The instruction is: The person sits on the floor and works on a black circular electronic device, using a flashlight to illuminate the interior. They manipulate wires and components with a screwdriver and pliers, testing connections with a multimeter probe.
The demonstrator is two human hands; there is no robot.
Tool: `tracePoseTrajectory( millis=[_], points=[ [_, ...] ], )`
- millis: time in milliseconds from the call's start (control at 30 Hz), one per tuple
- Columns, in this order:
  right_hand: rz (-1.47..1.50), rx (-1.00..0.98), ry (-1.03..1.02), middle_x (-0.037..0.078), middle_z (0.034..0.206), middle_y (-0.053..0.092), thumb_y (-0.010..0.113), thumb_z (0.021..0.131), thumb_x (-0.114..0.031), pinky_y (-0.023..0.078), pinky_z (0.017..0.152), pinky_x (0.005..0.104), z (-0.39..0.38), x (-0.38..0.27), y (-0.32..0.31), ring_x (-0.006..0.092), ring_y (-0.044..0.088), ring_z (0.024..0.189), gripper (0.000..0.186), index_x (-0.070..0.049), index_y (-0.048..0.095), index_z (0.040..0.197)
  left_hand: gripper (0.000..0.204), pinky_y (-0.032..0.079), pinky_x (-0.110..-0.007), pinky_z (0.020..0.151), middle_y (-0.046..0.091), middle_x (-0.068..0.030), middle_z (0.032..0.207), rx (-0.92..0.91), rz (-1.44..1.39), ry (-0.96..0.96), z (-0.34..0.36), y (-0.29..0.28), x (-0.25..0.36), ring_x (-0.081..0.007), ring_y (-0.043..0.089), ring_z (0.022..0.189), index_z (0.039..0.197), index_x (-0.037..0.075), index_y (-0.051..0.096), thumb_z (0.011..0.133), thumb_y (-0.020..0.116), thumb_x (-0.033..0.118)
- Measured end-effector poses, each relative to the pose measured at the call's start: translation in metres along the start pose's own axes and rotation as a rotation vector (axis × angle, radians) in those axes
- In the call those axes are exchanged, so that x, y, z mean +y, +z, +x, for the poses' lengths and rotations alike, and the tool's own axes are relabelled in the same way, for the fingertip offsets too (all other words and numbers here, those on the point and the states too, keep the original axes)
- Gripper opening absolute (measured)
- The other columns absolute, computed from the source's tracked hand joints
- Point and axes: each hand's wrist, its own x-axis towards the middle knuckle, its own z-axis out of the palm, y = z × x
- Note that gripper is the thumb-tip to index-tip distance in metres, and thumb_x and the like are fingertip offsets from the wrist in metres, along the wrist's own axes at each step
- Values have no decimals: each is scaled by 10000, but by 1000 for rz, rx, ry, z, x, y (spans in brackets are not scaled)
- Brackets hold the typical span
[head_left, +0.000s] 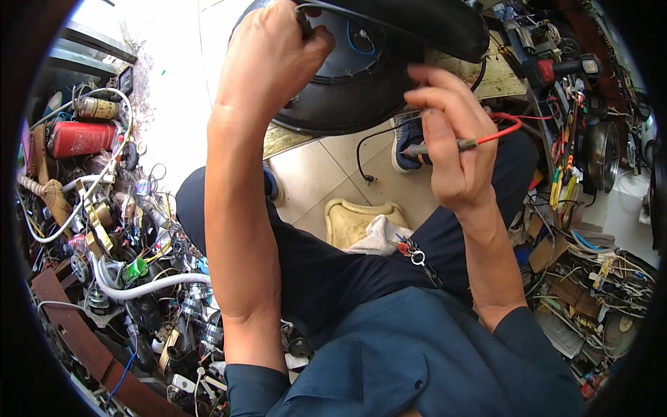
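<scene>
A black, round, domed appliance fills the top middle, with an opening in it where a thin blue wire shows. My left hand is closed at its upper left, gripping a dark stick-shaped thing that is mostly hidden by the fingers. Between thumb and fingers, my right hand holds a grey test probe, its red lead looping off to the right. The probe points left, apart from the appliance. Below the appliance hangs a black cord with a plug-like end.
A wooden board lies under the appliance. Piled cables and parts crowd the left, near a red cylinder. Tools, a red-and-black power drill and more scrap line the right. A yellowish stool with a white cloth stands between my legs.
</scene>
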Motion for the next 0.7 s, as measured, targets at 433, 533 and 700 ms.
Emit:
tracePoseTrajectory(
  millis=[433, 533, 700],
  points=[
    [520, 323, 199, 140, 905, 744, 551, 1103, -524, 538, 616, 250, -39, 29, -6, 126, 657, 699, 570, 30, 681, 1147, 180, 550, -457, 715, 681, -225, 752, 16, 15, -139, -2, 0, 5, -431, 674, 709, 992, -6, 657, 894, 678, 144],
    [670, 304, 238, 162, 942, 751, 647, 1096, -322, 557, 649, 260, -41, 25, -4, 137, 668, 710, 364, 37, 664, 1157, 201, 554, -471, 729, 688, -244, 771, 48, 8, -79, -4, 0, -1, -447, 683, 733, 994, -12, 659, 897, 676, 163],
    [549, 393, 293, 150, 936, 733, 663, 1070, -150, 558, 671, 275, -38, 28, 10, 147, 671, 735, 236, 58, 656, 1183, 362, 502, -485, 992, 674, -272, 1160, -57, -302, -137, -4, 18, -5, -441, 643, 1096, 1248, -28, 638, 949, 609, 175]
  ],
)
